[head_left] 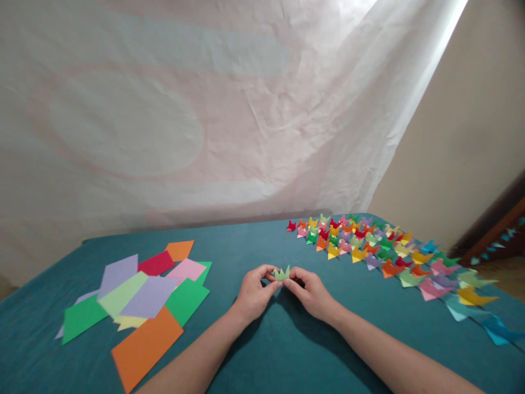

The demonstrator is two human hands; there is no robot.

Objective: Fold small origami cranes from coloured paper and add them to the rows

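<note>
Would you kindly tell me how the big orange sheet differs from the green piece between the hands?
The orange sheet lies flat and unfolded; the green piece is folded into a pointed figure. The orange sheet rests untouched on the table; the green piece is pinched by the left hand and right hand. Both are paper.

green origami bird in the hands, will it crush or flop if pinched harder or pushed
The green origami bird probably weighs almost nothing: fingertips of the left hand and right hand alone hold it. Its thin folded points likely crease under a hard pinch. Pushed on the teal tabletop, it would probably slide or tip, not roll.
</note>
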